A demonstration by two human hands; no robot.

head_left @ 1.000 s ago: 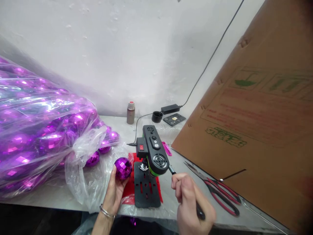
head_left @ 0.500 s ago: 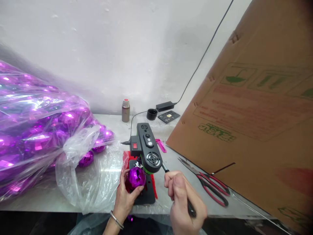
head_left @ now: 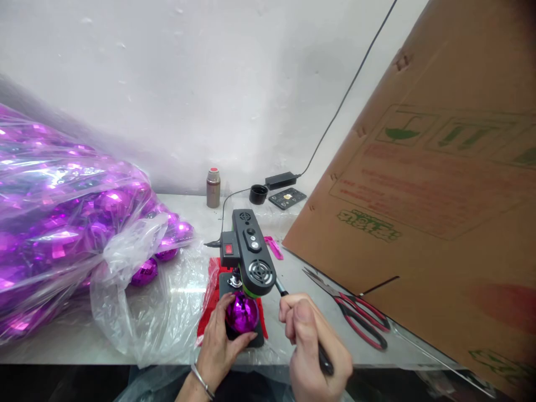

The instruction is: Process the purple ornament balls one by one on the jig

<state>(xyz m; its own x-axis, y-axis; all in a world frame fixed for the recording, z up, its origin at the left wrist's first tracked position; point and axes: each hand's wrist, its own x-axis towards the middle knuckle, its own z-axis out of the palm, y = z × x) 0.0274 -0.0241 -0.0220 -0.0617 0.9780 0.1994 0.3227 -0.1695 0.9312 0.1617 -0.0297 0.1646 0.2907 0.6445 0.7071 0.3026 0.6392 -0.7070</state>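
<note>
A shiny purple faceted ball (head_left: 242, 312) sits under the front end of a black machine (head_left: 253, 251) with a red switch and round vents. My left hand (head_left: 220, 340), with a silver bangle on its wrist, curls round the ball's left and near sides. The fingers of my right hand (head_left: 312, 340) are wrapped round the black handle of a lever (head_left: 325, 360) that comes out of the machine's right side. Beneath the ball lies the machine's dark base plate (head_left: 255, 338), over a red sheet (head_left: 205, 324).
A large clear bag of purple balls (head_left: 62, 234) fills the left. Red-and-black scissors (head_left: 364, 315) lie right of the lever, beside a big cardboard box (head_left: 419, 195). A bottle (head_left: 213, 190), black cup (head_left: 258, 194), power adapter (head_left: 281, 180) and pink plastic piece (head_left: 273, 247) are farther back.
The purple ball and my left hand have shifted slightly right and nearer to me. My right hand stays on the lever handle. The whole view has moved a little.
</note>
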